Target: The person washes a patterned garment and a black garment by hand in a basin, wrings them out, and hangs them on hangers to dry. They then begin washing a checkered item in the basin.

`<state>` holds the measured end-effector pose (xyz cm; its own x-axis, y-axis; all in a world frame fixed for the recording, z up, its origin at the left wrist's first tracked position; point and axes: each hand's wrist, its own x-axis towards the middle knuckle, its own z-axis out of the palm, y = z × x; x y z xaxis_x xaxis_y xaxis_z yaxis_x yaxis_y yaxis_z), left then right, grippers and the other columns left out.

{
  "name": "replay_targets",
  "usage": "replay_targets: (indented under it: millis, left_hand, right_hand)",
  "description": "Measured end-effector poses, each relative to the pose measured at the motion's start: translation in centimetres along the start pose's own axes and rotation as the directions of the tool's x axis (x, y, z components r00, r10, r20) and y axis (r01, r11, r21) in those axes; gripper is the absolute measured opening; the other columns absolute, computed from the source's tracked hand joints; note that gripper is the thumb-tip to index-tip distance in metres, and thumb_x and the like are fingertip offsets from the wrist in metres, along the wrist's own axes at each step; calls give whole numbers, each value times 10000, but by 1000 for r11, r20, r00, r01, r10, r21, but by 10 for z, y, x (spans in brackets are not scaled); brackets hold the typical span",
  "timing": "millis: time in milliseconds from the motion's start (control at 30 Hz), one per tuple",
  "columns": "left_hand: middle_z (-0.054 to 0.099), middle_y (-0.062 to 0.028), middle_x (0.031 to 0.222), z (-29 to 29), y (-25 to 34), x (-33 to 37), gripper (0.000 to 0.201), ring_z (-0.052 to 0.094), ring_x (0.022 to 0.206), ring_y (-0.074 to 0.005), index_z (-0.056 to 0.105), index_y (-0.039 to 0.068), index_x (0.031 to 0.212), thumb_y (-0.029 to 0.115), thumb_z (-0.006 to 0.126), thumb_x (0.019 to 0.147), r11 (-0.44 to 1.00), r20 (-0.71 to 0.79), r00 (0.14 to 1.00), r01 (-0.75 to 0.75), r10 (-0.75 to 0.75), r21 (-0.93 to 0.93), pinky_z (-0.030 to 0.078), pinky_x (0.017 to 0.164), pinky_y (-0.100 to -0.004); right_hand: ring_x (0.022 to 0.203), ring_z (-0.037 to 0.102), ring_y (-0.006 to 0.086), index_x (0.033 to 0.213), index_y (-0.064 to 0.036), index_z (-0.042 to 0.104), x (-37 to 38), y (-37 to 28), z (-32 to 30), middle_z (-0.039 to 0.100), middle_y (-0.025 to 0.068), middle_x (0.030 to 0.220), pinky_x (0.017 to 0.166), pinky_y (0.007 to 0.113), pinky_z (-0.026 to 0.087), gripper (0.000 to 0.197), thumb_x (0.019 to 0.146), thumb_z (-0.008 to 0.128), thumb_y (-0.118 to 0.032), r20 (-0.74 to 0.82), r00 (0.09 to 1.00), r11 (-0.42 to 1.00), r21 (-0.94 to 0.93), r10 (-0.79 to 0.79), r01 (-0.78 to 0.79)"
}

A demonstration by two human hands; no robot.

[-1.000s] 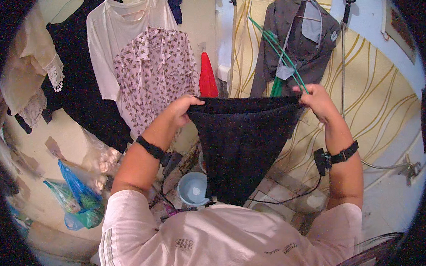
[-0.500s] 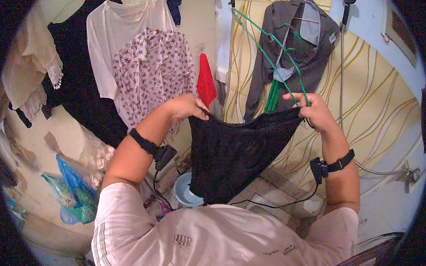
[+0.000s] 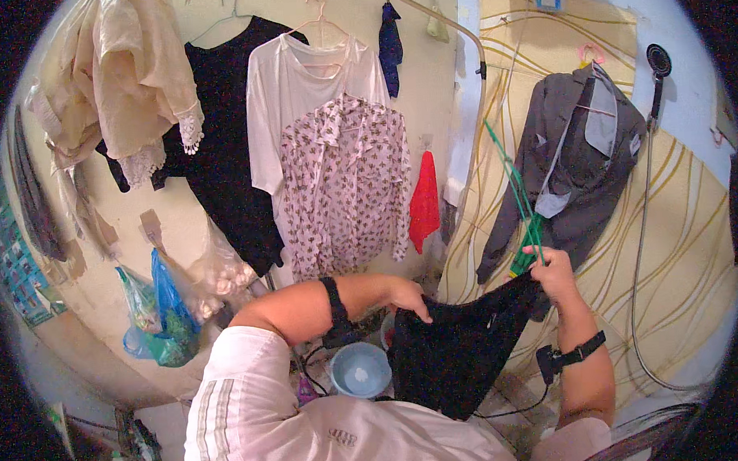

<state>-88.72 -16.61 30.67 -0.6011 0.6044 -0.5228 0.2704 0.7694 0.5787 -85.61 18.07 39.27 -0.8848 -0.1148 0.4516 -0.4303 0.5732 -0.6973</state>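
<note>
The left hand [image 3: 408,300] pinches the upper edge of a black garment [image 3: 462,349], a patterned shirt [image 3: 343,191] beyond it, a blue basin [image 3: 361,370] below; the right hand [image 3: 553,273] pinches the other corner plus a green hanger [image 3: 510,165], a grey jacket [image 3: 604,169] beyond, open air rightward. The garment hangs limp between both hands; its top edge, nearly level a second ago, slopes up toward the right hand

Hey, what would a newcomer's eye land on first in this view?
Probably the black garment held low in view between the left hand and right hand, with a green hanger rising from the latter. Then the bright red cloth against the wall beyond, and the light blue basin down at the garment's left.
</note>
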Motion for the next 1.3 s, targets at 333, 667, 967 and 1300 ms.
replay_targets:
  millis: [333,667,967,1300]
  left_hand:
    - [664,-74,978,-20,93,-17,227,643,853,-195,623,12,1076,61,518,880,383,-488,844,-535,221,-753,530,762,-349]
    - [622,-90,980,-19,145,-22,272,634,905,-244,524,75,1119,-34,444,883,59,-664,712,-691,227,-721,528,810,-406]
    - [627,-88,953,-25,123,-54,254,630,885,-237,530,74,1104,-28,458,883,165,-793,608,-787,43,-595,527,794,-381]
    - [606,-81,792,-64,3,-94,94,602,706,-236,573,62,895,55,521,818,220,-724,627,-693,-287,-687,519,638,-401]
  right_hand:
    - [790,559,257,876,45,601,-33,73,45,593,142,926,744,340,468,282,607,675,1,-231,973,993,-112,15,-42]
    - [812,585,193,1080,-44,548,-76,129,140,600,91,937,725,342,493,396,722,709,7,-218,958,960,245,188,-133]
    - [761,599,196,1292,-76,468,-95,129,203,588,96,1068,621,296,486,574,755,519,117,190,854,712,483,484,-510]
    - [1211,534,262,1396,-7,390,-84,53,53,520,165,1348,1009,348,436,787,623,445,129,283,954,583,761,95,-284]
